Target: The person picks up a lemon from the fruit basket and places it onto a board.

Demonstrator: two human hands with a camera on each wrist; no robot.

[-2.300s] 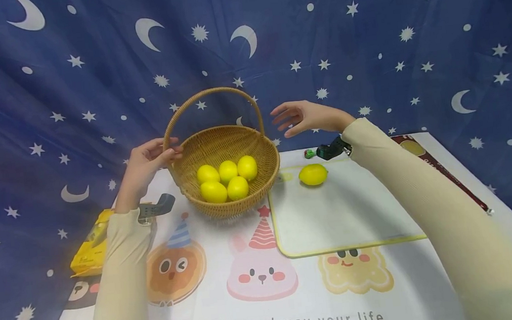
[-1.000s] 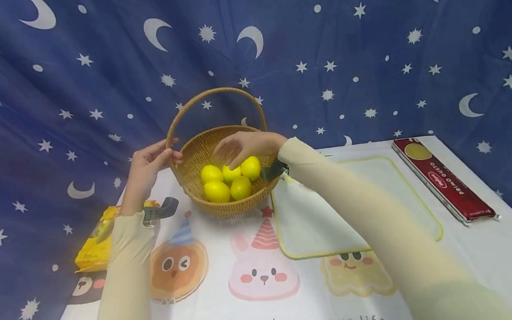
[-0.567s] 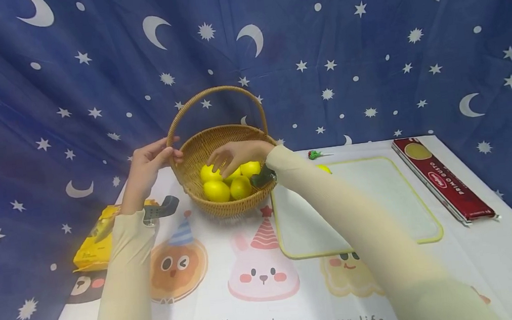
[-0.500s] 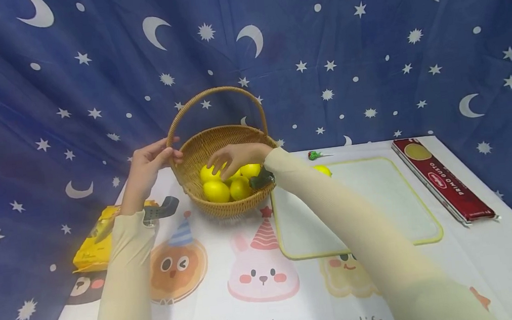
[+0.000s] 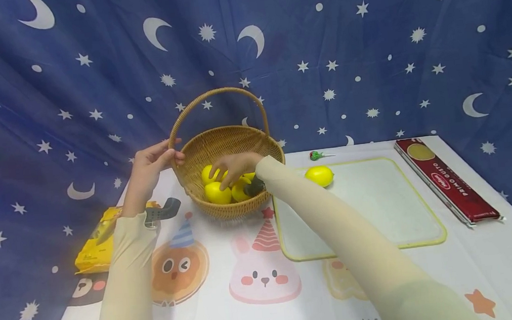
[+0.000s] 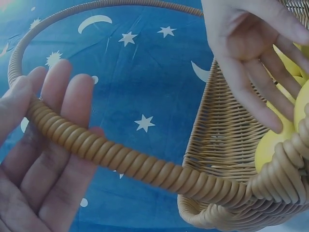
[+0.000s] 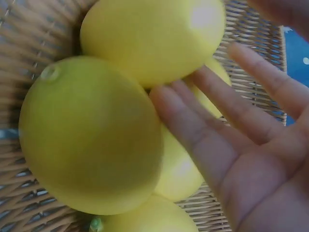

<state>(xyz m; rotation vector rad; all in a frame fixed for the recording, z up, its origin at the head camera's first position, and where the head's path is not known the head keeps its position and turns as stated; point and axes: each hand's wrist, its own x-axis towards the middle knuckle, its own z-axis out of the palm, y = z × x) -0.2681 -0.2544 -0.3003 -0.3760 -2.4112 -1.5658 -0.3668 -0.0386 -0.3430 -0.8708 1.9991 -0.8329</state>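
My left hand (image 5: 147, 167) holds the handle of a brown wicker basket (image 5: 222, 137) on its left side. In the left wrist view, the thumb lies on the wrapped handle (image 6: 120, 157) and the fingers pass behind it. Several yellow lemons (image 5: 217, 194) lie in the basket. My right hand (image 5: 238, 166) reaches down into it, over the lemons. In the right wrist view, the right fingers (image 7: 241, 106) are spread and mostly straight beside a large lemon (image 7: 91, 140), with tips close to or touching the fruit. Another lemon (image 5: 319, 176) lies outside, right of the basket.
The loose lemon rests on a white board (image 5: 379, 210) with a yellow rim. Behind it lies a small green-and-red item on a thin stick (image 5: 317, 155). A red packet (image 5: 445, 179) lies far right, a yellow bag (image 5: 94, 245) left. A dark blue curtain (image 5: 319, 47) hangs behind.
My right hand has moved left from beside the basket into it, then lower among the lemons. The loose lemon, hidden by the sleeve for a moment, shows again. The left hand stays at the handle.
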